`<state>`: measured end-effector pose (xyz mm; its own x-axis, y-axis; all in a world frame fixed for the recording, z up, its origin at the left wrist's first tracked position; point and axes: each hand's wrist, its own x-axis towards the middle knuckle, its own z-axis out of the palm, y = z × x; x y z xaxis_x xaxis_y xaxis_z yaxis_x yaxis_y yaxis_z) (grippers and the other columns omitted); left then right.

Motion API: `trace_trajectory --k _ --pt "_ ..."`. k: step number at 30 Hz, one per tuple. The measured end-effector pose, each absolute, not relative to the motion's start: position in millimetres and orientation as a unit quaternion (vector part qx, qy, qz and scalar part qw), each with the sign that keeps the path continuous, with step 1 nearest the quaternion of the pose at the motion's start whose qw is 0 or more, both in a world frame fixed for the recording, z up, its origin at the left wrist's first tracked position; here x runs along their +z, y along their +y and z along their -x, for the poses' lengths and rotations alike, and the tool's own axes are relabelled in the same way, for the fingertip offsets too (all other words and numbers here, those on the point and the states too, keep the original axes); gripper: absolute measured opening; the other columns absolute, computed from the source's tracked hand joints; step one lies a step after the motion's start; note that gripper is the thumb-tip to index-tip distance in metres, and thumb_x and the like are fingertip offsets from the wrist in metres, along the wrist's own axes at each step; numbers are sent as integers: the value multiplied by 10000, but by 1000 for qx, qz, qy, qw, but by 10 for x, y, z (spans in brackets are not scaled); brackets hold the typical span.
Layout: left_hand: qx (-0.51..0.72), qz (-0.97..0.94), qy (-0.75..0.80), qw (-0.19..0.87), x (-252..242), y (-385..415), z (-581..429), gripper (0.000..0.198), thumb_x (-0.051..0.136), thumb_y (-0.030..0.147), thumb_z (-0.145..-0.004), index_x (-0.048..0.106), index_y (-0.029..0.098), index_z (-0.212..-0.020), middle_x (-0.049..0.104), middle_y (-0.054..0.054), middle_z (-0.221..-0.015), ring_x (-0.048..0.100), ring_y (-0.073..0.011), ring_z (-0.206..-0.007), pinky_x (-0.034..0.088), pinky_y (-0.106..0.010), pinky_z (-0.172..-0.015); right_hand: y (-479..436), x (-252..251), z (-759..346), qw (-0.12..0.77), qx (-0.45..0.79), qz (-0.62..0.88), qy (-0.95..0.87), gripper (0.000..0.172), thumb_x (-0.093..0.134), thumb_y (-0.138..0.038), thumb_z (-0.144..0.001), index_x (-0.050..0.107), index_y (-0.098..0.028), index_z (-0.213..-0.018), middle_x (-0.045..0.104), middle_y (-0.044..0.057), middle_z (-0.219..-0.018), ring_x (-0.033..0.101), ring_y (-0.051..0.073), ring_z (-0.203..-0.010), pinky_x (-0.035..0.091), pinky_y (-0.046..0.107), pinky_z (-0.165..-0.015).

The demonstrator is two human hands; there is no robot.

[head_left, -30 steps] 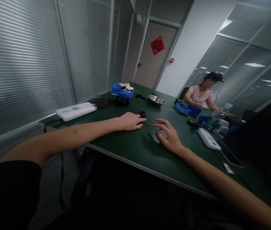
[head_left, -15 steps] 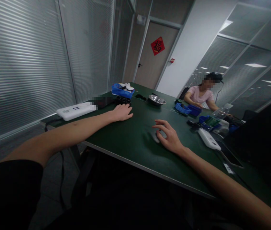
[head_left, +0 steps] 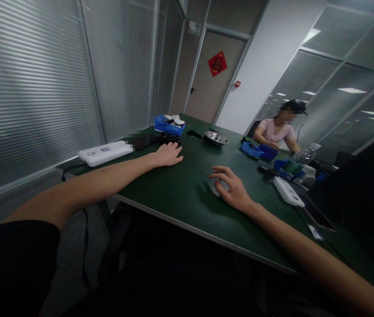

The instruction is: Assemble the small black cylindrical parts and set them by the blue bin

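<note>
My left hand [head_left: 167, 155] lies palm down on the green table [head_left: 160, 189], fingers stretched out and apart, with nothing in it. Just beyond its fingertips is a dark, lumpy thing [head_left: 169, 139] whose kind I cannot make out. Behind that stands a blue basket [head_left: 168, 127] holding white and dark items. My right hand [head_left: 235, 190] rests over the table with its fingers apart and loosely curved. A pale grey patch [head_left: 216, 189] shows beside its thumb and fingers; whether it is a small thing or a reflection I cannot tell.
A metal bowl [head_left: 217, 139] sits farther back. On the left lies a white power bank [head_left: 104, 153] with a cable. To the right are blue baskets [head_left: 252, 149], a clear bottle [head_left: 301, 158], another white device [head_left: 288, 192] and a phone [head_left: 319, 213]. Across the table sits a person [head_left: 277, 132].
</note>
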<state>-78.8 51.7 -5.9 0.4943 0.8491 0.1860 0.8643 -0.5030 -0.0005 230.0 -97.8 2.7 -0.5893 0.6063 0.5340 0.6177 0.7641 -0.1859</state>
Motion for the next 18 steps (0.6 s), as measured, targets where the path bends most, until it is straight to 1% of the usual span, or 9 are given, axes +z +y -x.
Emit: trace_trajectory --k 2,6,8,12,18 --pt "-79 861 -500 42 -60 522 786 757 338 589 -1004 382 113 -1590 429 -242 -1554 481 -391 -1290 439 -507 -1029 -977 27 -2303 296 -9 344 -891 265 513 -219 -1008 670 -271 -1216 573 104 -1403 600 301 -1284 528 538 -1076" --pt "-77 859 -506 31 -57 524 785 724 354 592 -1000 411 162 -1580 436 -204 -1564 474 -375 -1303 428 -493 -1049 -969 20 -2314 294 -9 345 -891 268 511 -213 -1005 673 -274 -1210 578 100 -1402 597 303 -1289 523 541 -1080" --pt "-78 858 -507 27 -55 525 788 721 348 596 -1001 415 166 -1577 435 -199 -1565 473 -370 -1307 425 -490 -1056 -965 17 -2318 291 -7 345 -892 266 509 -209 -1006 674 -268 -1206 577 102 -1406 593 301 -1297 518 535 -1087" --pt "-72 858 -507 23 -48 520 790 736 333 593 -1004 429 129 -1566 423 -223 -1562 468 -385 -1314 427 -508 -1059 -955 14 -2320 288 -4 342 -894 266 505 -210 -1009 673 -268 -1206 579 102 -1402 591 298 -1302 518 534 -1088" --pt "-62 856 -512 36 -58 525 777 744 304 603 -1002 511 96 -1506 441 -241 -1531 461 -392 -1318 407 -521 -1076 -936 2 -2324 287 -4 336 -897 269 504 -226 -1014 680 -278 -1210 596 97 -1388 594 297 -1300 526 540 -1081"
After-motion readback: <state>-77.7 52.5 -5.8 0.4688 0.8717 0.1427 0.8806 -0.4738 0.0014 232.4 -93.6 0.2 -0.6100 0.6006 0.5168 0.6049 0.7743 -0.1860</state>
